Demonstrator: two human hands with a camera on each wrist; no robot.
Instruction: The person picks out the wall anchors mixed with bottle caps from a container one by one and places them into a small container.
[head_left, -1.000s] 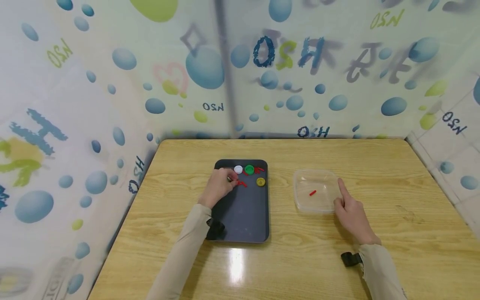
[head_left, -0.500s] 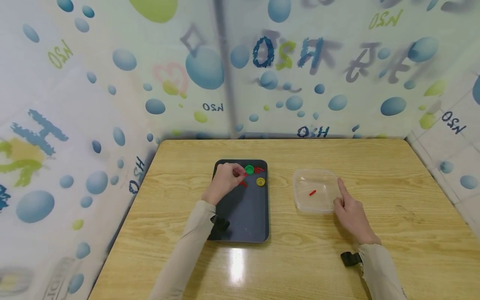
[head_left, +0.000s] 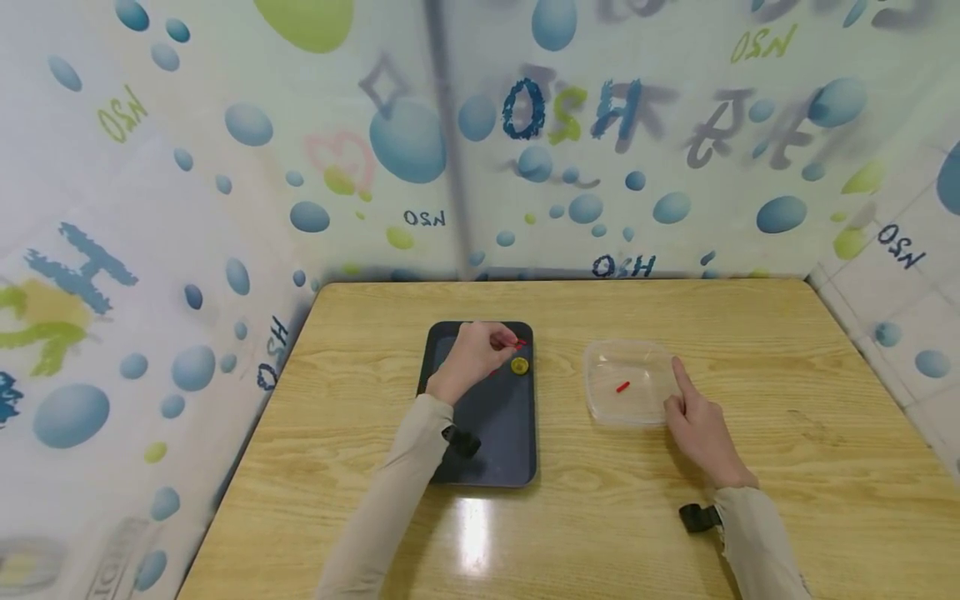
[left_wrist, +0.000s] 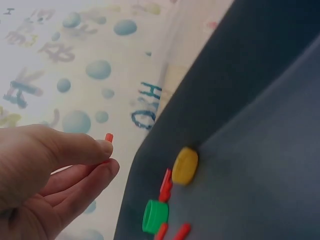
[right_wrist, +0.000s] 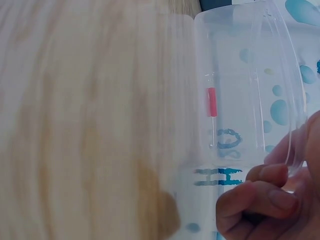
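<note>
My left hand (head_left: 474, 357) pinches a small red stick (left_wrist: 109, 137) between thumb and fingertips, raised over the far part of a dark grey tray (head_left: 495, 450). In the left wrist view, a yellow cap (left_wrist: 185, 166), a green cap (left_wrist: 156, 217) and several red sticks (left_wrist: 182, 232) lie in that tray. The left hand hides part of them in the head view. My right hand (head_left: 705, 433) holds the right side of a clear plastic container (head_left: 592, 408), index finger stretched along its rim. One red stick (head_left: 623, 387) lies inside the container.
The wooden table (head_left: 600, 525) carries the tray on the left and the container to its right. A patterned wall covering (head_left: 570, 192) stands behind the table's far edge. Black camera mounts (head_left: 699, 517) sit at both wrists.
My left hand has lifted and moved right across the tray's far part, with a red stick in its fingertips; it now covers the green cap in the head view. The right hand holds still.
</note>
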